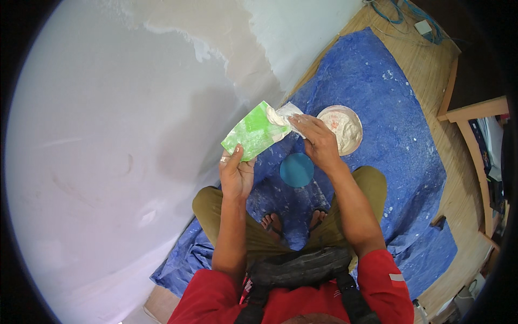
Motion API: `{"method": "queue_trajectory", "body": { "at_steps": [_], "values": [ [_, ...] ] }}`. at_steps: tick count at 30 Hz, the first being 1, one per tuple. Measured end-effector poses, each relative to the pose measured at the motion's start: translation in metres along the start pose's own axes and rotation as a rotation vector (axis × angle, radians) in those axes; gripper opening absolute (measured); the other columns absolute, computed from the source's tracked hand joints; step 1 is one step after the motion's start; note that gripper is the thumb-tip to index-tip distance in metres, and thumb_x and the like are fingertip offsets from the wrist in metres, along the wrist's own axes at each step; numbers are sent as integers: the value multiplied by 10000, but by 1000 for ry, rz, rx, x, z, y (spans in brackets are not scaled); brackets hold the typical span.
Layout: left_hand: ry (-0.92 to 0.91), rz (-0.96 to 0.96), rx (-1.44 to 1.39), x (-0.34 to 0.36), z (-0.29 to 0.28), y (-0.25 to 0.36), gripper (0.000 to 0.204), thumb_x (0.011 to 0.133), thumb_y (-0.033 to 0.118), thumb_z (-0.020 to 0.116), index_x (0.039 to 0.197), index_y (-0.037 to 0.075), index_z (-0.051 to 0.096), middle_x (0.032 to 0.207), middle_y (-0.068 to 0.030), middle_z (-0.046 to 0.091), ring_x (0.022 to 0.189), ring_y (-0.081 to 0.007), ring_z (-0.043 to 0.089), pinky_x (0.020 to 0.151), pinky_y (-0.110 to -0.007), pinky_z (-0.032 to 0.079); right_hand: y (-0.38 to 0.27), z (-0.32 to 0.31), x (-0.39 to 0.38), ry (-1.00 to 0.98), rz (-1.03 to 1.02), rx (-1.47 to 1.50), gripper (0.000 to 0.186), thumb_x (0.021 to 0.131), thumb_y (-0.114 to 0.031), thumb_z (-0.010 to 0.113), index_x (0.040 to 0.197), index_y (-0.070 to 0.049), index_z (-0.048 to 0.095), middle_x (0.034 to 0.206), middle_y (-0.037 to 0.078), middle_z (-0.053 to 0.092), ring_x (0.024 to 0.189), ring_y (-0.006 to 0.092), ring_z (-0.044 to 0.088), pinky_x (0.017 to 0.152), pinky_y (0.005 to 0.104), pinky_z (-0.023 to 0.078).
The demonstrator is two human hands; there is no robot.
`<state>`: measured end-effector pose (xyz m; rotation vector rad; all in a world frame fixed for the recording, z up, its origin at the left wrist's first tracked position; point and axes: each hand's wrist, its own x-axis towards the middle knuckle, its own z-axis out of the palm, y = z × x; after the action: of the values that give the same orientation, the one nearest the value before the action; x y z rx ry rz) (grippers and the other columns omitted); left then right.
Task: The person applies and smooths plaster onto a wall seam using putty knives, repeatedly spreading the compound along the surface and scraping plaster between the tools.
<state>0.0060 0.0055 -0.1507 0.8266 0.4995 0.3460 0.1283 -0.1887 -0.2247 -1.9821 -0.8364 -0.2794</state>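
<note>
My left hand [236, 174] grips the near end of a flat green putty spreader [247, 134], thumb on top. White putty [274, 115] is heaped along the spreader's far right edge, and a thin white film smears its face. My right hand [322, 144] is closed on a pale, flat scraper [292, 110], whose edge meets the putty on the green spreader; the fingers partly hide it. Just right of that hand stands a round tub [360, 135] holding creamy white putty with a pinkish patch. Both hands carry white smears.
A wall [108, 135] with patchy plaster rises on the left. Blue tarp [404, 162] spotted with white covers the wooden floor [458, 237]. On it lies a round teal disc [297, 170] between my knees. Blue cable [396, 16] lies at the far right, and wooden furniture [477, 109] stands right.
</note>
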Motion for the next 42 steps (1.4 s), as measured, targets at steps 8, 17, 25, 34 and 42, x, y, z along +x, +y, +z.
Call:
{"method": "queue_trajectory", "body": {
  "at_steps": [8,17,25,34,42],
  "values": [
    [108,61,83,9,-31,-6,366,1006,57,584,1353,-9,486,1294,-128,598,1159,-259,628,996,-447,528,8,2,6,155,733,824,216,970,-75,647,1149,44,666,915,23,707,770,49,599,668,244,483],
    [109,9,146,10,-49,-31,342,1007,49,588,1341,11,522,1321,-110,606,1226,-241,591,1086,-461,464,-11,-2,10,40,952,1151,221,962,-50,629,1163,43,638,977,78,730,768,110,678,680,261,538],
    [16,74,146,13,-47,-59,366,993,24,607,1351,2,530,1313,-95,610,1228,-216,578,1116,-432,423,-24,28,1,35,999,1200,214,965,-39,622,1158,54,626,1034,77,718,843,96,661,725,260,534],
    [114,86,400,14,-63,-73,348,969,-54,596,1317,-48,580,1242,-118,634,1142,-210,618,1030,-350,502,-32,29,1,36,981,1154,234,968,-29,612,1188,48,635,1037,70,722,862,89,657,761,255,529],
    [176,300,828,8,-74,-75,272,967,-4,631,1234,-47,664,1070,-35,708,983,-102,623,909,-240,480,-38,34,-1,58,1002,1304,204,974,-60,629,1161,23,629,989,65,719,804,104,668,698,282,544]
  ]
}}
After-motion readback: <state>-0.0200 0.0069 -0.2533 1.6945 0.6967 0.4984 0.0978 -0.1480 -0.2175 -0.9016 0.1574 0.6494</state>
